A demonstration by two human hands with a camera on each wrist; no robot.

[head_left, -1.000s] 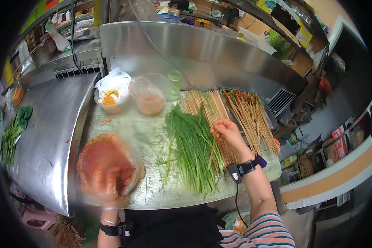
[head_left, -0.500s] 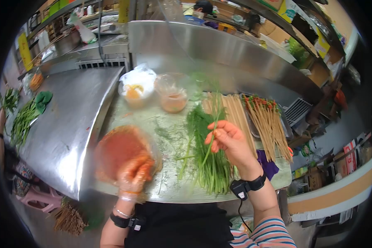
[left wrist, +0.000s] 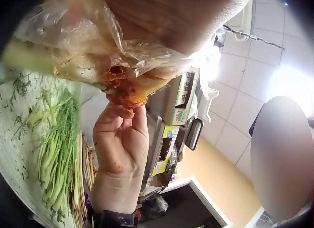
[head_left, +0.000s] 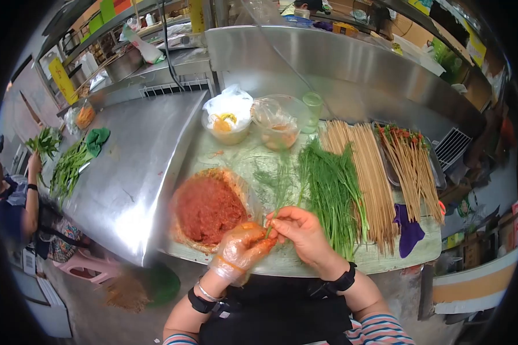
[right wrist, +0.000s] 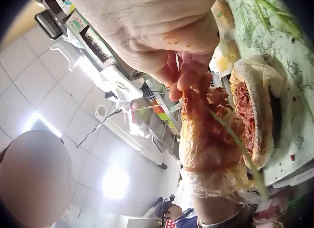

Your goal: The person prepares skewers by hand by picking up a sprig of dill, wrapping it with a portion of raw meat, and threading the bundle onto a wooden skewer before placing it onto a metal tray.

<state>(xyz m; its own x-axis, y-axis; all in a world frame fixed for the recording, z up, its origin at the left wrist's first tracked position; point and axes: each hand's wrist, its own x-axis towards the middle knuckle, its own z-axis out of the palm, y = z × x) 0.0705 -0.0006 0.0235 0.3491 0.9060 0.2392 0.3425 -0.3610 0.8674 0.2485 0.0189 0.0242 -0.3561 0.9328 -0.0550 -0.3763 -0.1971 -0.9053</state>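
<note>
My left hand (head_left: 239, 250), in a clear plastic glove smeared red, has curled fingers around a clump of red minced meat (right wrist: 218, 98). My bare right hand (head_left: 302, 233) pinches a thin green dill-like sprig (head_left: 282, 184), its feathery top pointing away from me. The fingertips of both hands meet at the stem, and in the right wrist view the stem (right wrist: 240, 142) runs down across the gloved palm. Just beyond the left hand sits a plastic-lined bowl (head_left: 252, 198) heaped with red minced meat (head_left: 210, 210). A bundle of feathery greens (head_left: 331, 192) lies right of my hands.
Bare wooden skewers (head_left: 362, 184) lie right of the greens, near a metal tray (head_left: 437, 167) of skewers with red-and-green tips. A purple cloth (head_left: 407, 233) is at the front right. Two tubs (head_left: 230, 135) and a green cup (head_left: 312, 109) stand behind. Another person (head_left: 20, 201) is at far left.
My left hand has come out of the minced meat and moved right. My right hand has lifted a sprig from the bundle and brought it left to the gloved fingers. The head view has turned left.
</note>
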